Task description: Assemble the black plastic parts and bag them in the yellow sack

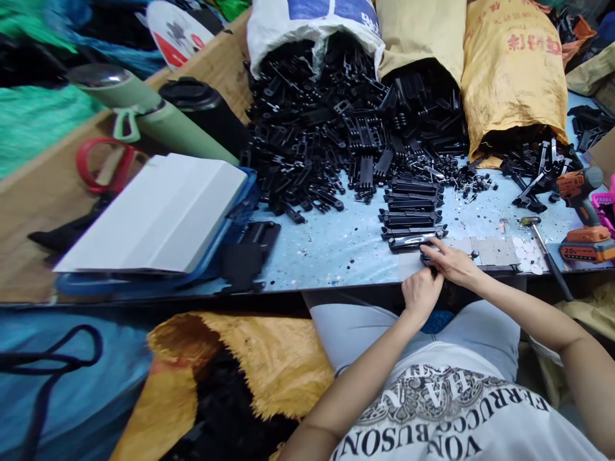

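Note:
At the table's front edge my left hand is curled closed around a small black plastic part, which is mostly hidden by my fingers. My right hand reaches over from the right, its thumb and fingers pinching the same part. Just beyond my hands lies a stack-like row of narrow black bar-shaped parts, set side by side. The nearest bar looks shiny and almost touches my right fingertips. Flat grey plates and white round discs lie to the right of my right hand.
Black parts spill in a heap from a white sack, a tan sack and a yellow sack. A hammer and cordless drill lie right. Left are a white box, green bottle and red-handled scissors.

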`<action>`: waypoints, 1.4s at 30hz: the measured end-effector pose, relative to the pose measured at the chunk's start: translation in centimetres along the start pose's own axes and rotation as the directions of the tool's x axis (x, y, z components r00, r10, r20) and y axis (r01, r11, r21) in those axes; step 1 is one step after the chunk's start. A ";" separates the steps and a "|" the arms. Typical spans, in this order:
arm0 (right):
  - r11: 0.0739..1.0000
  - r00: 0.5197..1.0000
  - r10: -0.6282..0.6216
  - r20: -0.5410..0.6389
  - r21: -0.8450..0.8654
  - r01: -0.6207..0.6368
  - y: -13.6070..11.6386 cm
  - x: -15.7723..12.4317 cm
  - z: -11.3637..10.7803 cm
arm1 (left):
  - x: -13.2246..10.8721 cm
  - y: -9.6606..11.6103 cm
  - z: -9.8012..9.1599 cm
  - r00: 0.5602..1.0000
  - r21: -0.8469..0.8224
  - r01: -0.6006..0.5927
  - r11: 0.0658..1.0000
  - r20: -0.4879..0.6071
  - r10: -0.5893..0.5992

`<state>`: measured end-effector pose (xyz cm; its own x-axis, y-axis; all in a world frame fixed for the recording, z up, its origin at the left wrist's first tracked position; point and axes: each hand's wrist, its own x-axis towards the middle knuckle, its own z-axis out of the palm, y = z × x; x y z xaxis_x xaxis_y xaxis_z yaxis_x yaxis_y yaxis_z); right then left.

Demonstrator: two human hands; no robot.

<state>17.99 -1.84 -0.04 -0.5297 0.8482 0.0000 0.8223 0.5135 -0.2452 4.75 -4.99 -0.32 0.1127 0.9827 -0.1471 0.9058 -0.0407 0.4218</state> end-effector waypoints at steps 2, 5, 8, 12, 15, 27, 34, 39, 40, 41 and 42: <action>1.000 1.000 -0.020 0.005 -0.010 0.021 0.3 0.0 0.2 | 0.3 0.0 0.3 1.000 -0.036 -0.011 0.999 -0.017 0.010; 0.994 0.997 -0.040 -0.066 0.098 0.046 0.6 -0.1 0.0 | 0.5 0.1 0.8 1.000 -0.055 -0.010 0.998 -0.028 0.009; 0.969 0.991 -0.022 -0.133 0.241 0.054 0.8 -0.3 -0.4 | 0.6 0.1 1.0 0.999 -0.038 -0.006 0.999 -0.038 0.005; 0.970 0.995 0.000 -0.099 0.243 0.024 0.9 -0.1 -0.5 | 0.7 0.1 0.7 0.999 0.007 -0.038 0.999 -0.015 0.038; 0.976 0.994 0.041 -0.101 0.216 -0.018 0.4 0.1 -0.3 | 0.6 0.3 0.3 1.000 0.027 -0.013 1.000 0.002 0.013; 0.999 0.898 -0.051 -0.436 -0.007 0.053 6.2 -9.3 0.5 | 4.4 2.1 -0.2 0.659 0.058 -0.751 0.657 0.028 0.751; 0.972 0.901 -0.228 -0.370 -0.031 0.233 9.1 -8.4 0.7 | 4.5 2.4 1.1 0.712 0.044 -0.703 0.710 0.036 0.702; 0.950 0.897 -0.296 -0.329 -0.002 0.312 9.9 -8.3 -0.2 | 3.8 2.5 1.0 0.739 0.041 -0.673 0.738 0.054 0.671; 0.957 0.898 -0.272 -0.347 0.003 0.291 9.9 -8.4 -0.1 | 3.7 2.6 1.1 0.762 0.044 -0.648 0.760 0.049 0.646; 0.959 0.896 -0.259 -0.360 0.011 0.282 9.8 -8.5 0.0 | 3.5 2.7 1.1 0.778 0.047 -0.628 0.776 0.044 0.627; 0.956 0.894 -0.266 -0.360 0.019 0.293 9.8 -8.6 0.1 | 3.4 2.7 1.2 0.785 0.050 -0.620 0.783 0.041 0.619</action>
<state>30.60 -4.10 -2.58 -0.6178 0.6684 0.4142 0.6272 0.7365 -0.2531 8.08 -1.99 -0.71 0.6656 0.7383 0.1087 0.6597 -0.6503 0.3767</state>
